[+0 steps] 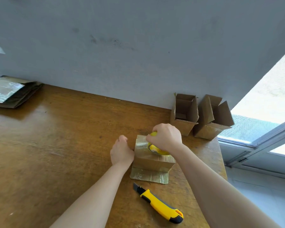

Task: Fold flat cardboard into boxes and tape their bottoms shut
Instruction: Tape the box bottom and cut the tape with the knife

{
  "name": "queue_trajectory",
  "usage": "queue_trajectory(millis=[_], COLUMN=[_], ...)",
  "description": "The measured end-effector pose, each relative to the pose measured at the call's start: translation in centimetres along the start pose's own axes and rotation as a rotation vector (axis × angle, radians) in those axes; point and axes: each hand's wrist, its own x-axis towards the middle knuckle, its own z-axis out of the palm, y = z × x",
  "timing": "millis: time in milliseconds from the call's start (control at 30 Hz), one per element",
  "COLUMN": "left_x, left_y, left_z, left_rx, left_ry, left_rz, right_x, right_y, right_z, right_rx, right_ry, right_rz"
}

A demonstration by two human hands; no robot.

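Note:
A small cardboard box [152,161] stands upside down on the wooden table [56,145], one taped flap splayed out toward me. A strip of clear tape [141,142] lies across its upturned bottom. My right hand [165,137] grips a yellow tape roll [156,149] held against the box's top. My left hand [121,151] presses against the box's left side, its fingers curled.
A yellow and black utility knife [161,205] with its blade out lies near the front edge. Two folded boxes [184,114] [212,117] stand open against the grey wall. A stack of flat cardboard [11,92] sits far left. The table ends at the right by a window [262,129].

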Motion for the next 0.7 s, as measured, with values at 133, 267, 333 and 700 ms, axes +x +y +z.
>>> queue_trajectory(millis=[133,267,333,700], left_x=[0.1,0.4,0.8,-1.5], left_y=[-0.1,-0.5,-0.2,1.8], left_z=[0.0,-0.3,-0.4,-1.1], left_rx=[0.007,-0.046,-0.085,-0.463], left_ry=[-0.03,-0.236,-0.314,0.157], left_rz=[-0.009,-0.136,-0.181,0.008], right_x=[-0.3,-0.3,-0.3,-0.4], right_y=[-0.1,-0.2,-0.2,0.0], right_z=[-0.1,-0.1,-0.2,-0.1], right_rx=[0.004,0.006,0.005,0.015], right_ry=[-0.005,-0.014,-0.017,-0.005], right_rz=[-0.002,-0.011,-0.009,-0.001])
